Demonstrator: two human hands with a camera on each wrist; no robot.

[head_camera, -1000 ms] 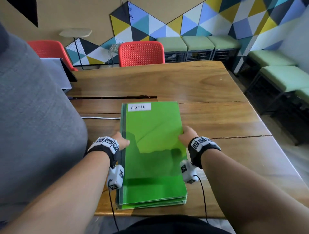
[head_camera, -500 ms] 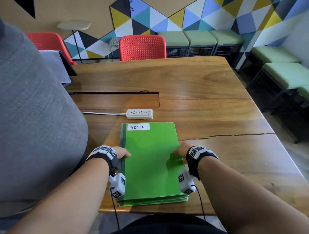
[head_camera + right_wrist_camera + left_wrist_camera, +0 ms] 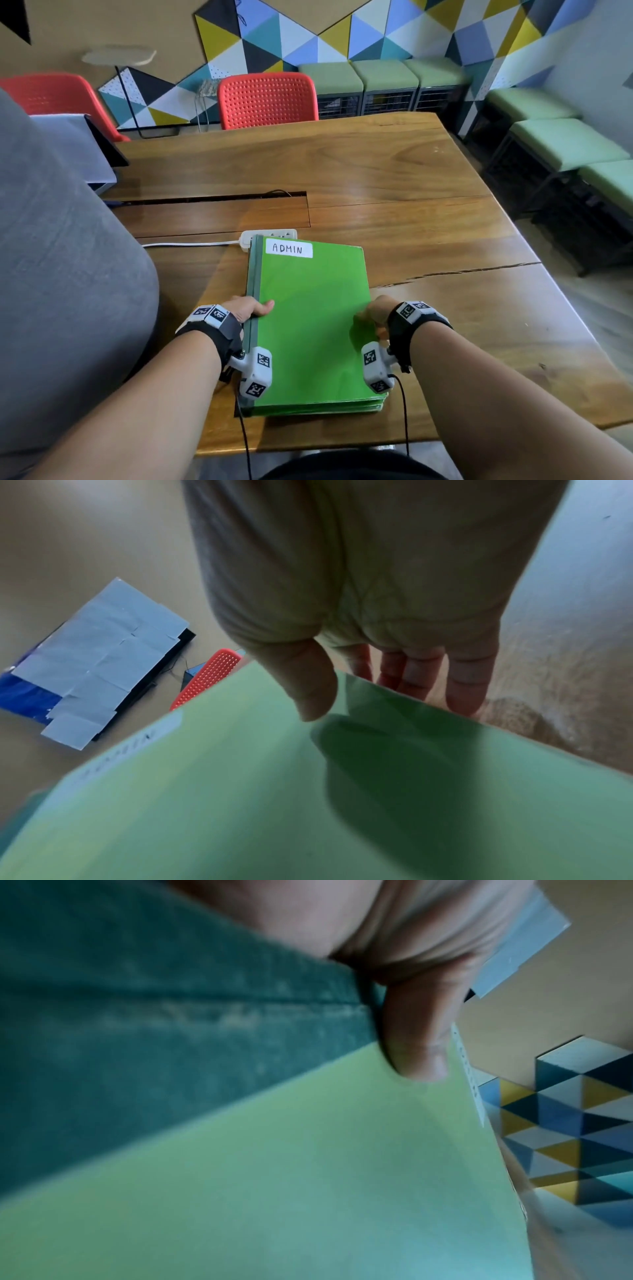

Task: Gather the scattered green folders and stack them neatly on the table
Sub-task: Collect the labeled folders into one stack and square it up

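Observation:
A stack of green folders (image 3: 308,325) with a dark green spine and a white "ADMIN" label (image 3: 288,248) sits over the near part of the wooden table (image 3: 428,212). My left hand (image 3: 250,310) grips its spine edge, thumb (image 3: 421,1042) on the top cover (image 3: 274,1177). On the opposite edge my right hand (image 3: 373,313) holds the stack, thumb (image 3: 308,685) on the cover (image 3: 240,791) and fingers (image 3: 466,685) reaching under it. The stack's edges look lined up. Whether it rests flat on the table I cannot tell.
A white power strip (image 3: 270,234) with its cord lies just beyond the stack, partly covered by its far edge. A cable slot (image 3: 212,198) crosses the table. A paper-covered device (image 3: 78,147) stands far left, red chairs (image 3: 267,99) behind, green stools (image 3: 565,144) right.
The stack came down from a raised tilt toward the table, then its far edge moved out over the power strip. Both hands kept their hold on the side edges.

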